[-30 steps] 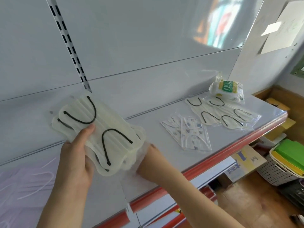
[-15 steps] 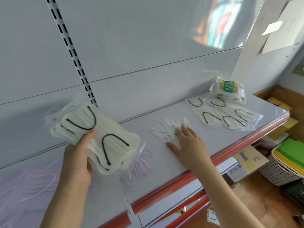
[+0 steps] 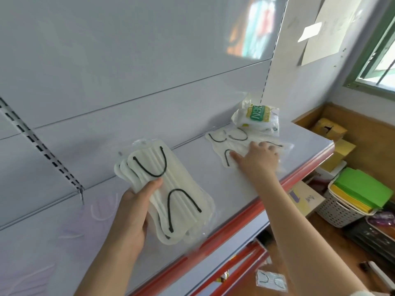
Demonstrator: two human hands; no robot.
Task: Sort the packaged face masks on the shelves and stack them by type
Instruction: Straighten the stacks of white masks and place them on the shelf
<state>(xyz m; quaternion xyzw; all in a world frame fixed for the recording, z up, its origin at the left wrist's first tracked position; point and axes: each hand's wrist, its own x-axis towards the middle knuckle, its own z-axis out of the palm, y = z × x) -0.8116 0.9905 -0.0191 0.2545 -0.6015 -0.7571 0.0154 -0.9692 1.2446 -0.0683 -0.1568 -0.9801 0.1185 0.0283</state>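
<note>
My left hand grips a stack of packaged cream masks with black ear loops, held tilted above the grey shelf. My right hand rests with spread fingers on another clear pack of cream black-loop masks lying at the shelf's right end. A white pack with a green label sits just behind it against the back panel. Pale purple masks with white loops lie on the shelf to the left. One more clear mask pack lies lower down, below the shelf.
The shelf has a red front edge. A slotted upright runs down the back panel at left. To the right stand a white basket with green and yellow sheets and cardboard boxes.
My right hand left the held stack, touched the printed pack mid-shelf, then moved right onto the cream pack. The printed pack is no longer in view. My left hand keeps its stack.
</note>
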